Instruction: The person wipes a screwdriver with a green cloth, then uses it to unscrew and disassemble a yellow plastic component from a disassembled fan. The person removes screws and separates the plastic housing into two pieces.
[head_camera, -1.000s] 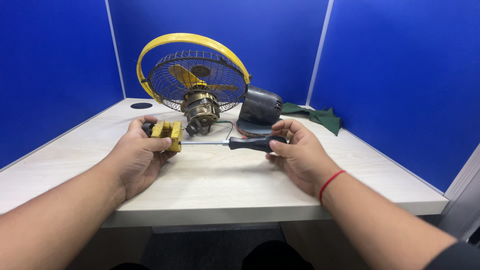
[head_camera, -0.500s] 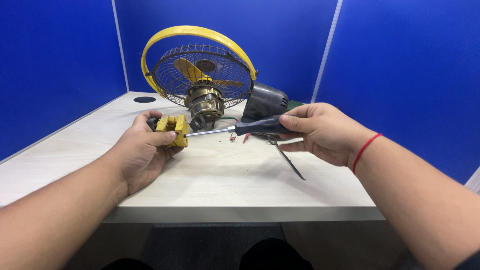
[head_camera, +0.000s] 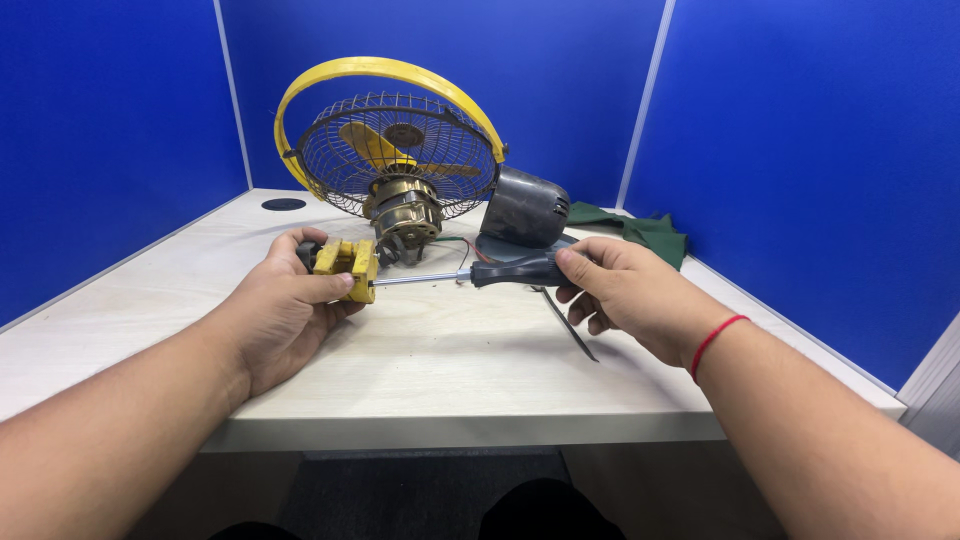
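Note:
My left hand (head_camera: 285, 305) grips a small yellow fan part (head_camera: 346, 263) just above the table. My right hand (head_camera: 630, 290) holds a screwdriver (head_camera: 500, 272) by its black handle, the thin shaft pointing left with its tip against the yellow part. Behind both hands stands a dismantled table fan (head_camera: 395, 160) with a yellow ring, a wire grille, yellow blades and a bare motor. Its dark motor cover (head_camera: 528, 208) lies to the right of it.
The pale wooden table (head_camera: 450, 370) is enclosed by blue partition walls. A thin dark metal tool (head_camera: 570, 328) lies under my right hand. A green cloth (head_camera: 640, 228) is bunched at the back right. A round cable hole (head_camera: 284, 204) sits at the back left.
My right hand dropped a little and drew back toward me, keeping the screwdriver tip at the yellow part. The left hand kept its grip and barely moved.

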